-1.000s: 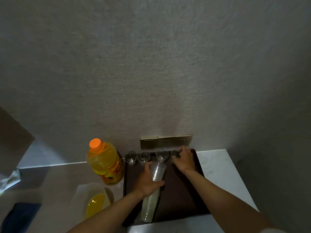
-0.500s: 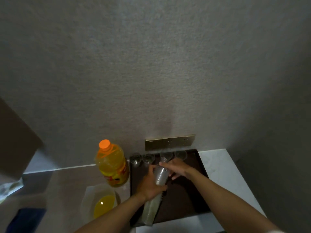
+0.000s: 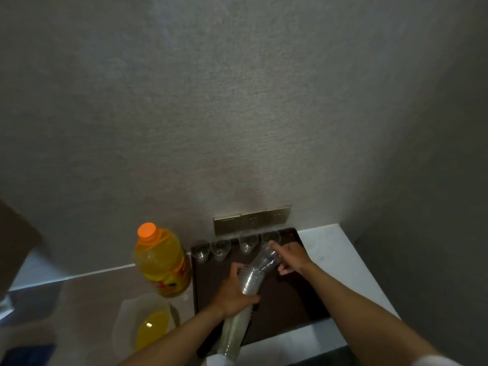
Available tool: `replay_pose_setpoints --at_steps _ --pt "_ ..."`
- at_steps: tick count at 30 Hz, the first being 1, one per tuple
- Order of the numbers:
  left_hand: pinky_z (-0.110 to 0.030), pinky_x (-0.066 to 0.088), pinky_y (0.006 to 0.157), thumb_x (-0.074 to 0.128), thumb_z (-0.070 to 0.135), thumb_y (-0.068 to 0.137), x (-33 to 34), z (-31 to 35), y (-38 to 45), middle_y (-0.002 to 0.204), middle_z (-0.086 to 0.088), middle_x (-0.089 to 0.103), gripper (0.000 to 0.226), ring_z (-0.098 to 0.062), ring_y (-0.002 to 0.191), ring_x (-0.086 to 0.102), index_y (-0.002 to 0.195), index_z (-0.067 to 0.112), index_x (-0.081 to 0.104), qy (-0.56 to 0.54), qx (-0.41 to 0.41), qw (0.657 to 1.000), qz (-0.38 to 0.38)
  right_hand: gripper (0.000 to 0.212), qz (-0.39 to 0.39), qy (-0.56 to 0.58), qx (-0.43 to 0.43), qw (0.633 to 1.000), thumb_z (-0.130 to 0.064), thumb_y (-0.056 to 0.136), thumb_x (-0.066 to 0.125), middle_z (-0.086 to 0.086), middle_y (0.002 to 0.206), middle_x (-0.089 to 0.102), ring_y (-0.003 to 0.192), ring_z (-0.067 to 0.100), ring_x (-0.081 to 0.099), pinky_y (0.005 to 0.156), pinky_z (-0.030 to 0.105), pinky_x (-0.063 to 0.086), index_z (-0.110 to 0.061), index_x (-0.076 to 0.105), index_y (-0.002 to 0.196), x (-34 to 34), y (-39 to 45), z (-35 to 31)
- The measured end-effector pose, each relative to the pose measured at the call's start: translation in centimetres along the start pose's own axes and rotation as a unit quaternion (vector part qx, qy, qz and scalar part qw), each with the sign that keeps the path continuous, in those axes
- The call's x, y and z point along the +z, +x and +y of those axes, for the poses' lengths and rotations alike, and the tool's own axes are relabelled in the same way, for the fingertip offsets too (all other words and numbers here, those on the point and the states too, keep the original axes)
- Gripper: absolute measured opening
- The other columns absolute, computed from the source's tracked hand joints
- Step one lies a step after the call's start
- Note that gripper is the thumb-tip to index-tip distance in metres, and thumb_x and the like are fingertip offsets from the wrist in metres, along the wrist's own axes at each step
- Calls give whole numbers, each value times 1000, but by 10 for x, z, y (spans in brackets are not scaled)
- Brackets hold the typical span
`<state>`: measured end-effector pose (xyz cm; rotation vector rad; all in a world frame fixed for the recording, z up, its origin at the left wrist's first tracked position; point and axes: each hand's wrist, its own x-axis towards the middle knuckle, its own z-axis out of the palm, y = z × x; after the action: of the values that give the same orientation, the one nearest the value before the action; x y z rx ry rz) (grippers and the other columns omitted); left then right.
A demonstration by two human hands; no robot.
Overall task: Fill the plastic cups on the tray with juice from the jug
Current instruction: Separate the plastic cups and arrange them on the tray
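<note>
Head view | your left hand (image 3: 232, 294) grips the cup stack (image 3: 244, 299) | right hand (image 3: 291, 260) pinches the top cup (image 3: 266, 261) | thin, crushable plastic: hold lightly near the rim.

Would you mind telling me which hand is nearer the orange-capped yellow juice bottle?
Left. The left hand is just beside the orange-capped yellow juice bottle; the right hand is farther across the tray.

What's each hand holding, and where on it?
Left hand grips the cup stack around its upper part. Right hand holds a single clear cup by its base end.
</note>
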<state>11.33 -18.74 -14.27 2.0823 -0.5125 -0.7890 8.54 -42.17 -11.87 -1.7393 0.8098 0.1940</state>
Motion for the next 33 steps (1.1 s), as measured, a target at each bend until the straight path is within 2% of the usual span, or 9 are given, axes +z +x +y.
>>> replay_pose_setpoints --at_steps 2,5,8,11,14,16,24,28,33 --pt "-20 55 74 88 34 61 2 0 3 110 13 63 79 -1 93 64 121 36 38 2 -2 1000 2 51 46 8 11 999 -53 89 74 17 83 75 58 19 69 59 34 63 -2 73 89 -12 1 7" --pt "-27 58 79 87 39 58 5 0 9 109 13 64 80 -3 94 66 120 37 37 4 -5 1000 5 52 97 -48 22 994 -50 85 80 14 75 75 66 24 74 66 41 65 1 73 80 -26 8 23" --pt "-25 59 78 88 36 60 7 4 12 109 15 63 81 -3 94 65 123 35 37 1 -5 1000 3 47 156 -90 12 984 -54 84 79 7 80 72 72 22 72 67 41 65 -8 71 80 -33 18 36" --pt "-24 58 78 88 36 61 9 7 15 110 14 63 81 -3 93 66 122 35 36 1 -3 1000 6 50 191 -153 -16 969 -65 80 75 6 88 70 80 20 68 78 38 60 -15 69 82 -37 25 40" --pt "-30 59 81 88 41 57 11 6 18 110 13 64 82 -5 94 67 121 37 36 4 -10 1000 13 50 192 -182 -31 964 -61 85 73 7 107 58 95 24 63 84 34 53 -13 66 98 -34 29 33" --pt "-35 60 83 86 45 54 12 4 21 111 12 64 83 -8 96 67 120 40 35 3 -16 1000 16 50 184 -195 -35 963 -56 88 73 8 113 52 103 28 61 86 34 49 -11 64 108 -30 32 28" --pt "-34 59 83 85 41 55 12 5 31 112 11 61 84 -7 97 65 123 34 36 -8 -34 999 17 66 156 -204 -13 966 -47 91 70 18 134 53 121 38 57 101 44 48 -10 48 140 -23 63 30" --pt "-30 60 78 88 37 59 15 4 36 112 10 61 82 -8 96 65 123 34 36 -13 -41 999 18 68 154 -185 -1 971 -47 92 70 19 135 53 124 39 55 102 46 47 -10 46 144 -22 74 32" --pt "-29 58 80 88 37 60 18 5 41 110 9 64 82 -8 95 66 123 33 36 -15 -46 999 24 64 152 -166 -9 974 -45 91 72 18 132 56 122 39 57 101 47 49 -13 48 141 -21 86 31"
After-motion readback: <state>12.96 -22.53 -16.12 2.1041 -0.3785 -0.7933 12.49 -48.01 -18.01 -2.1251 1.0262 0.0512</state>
